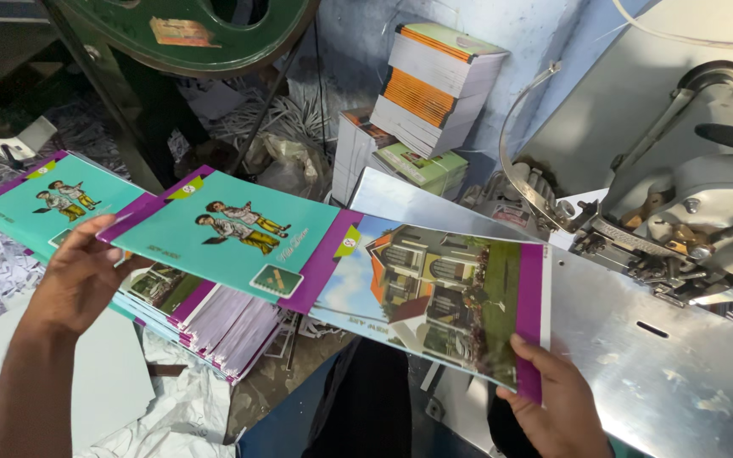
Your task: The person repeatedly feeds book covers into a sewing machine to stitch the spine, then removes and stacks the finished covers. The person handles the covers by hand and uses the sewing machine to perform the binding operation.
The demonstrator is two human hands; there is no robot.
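Metal machine table (663,373) is lying at right, stitching head (680,229) sitting above it. Stack of booklets (205,318) is sitting low left. Opened booklet cover (332,259) is being held flat between both hands: left hand (78,276) pinching its teal edge, right hand (553,399) gripping the purple-edged corner.

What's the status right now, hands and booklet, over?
Left hand on the teal booklet atop the stack. Right hand grips the opened cover over the metal table. Nothing in the way.
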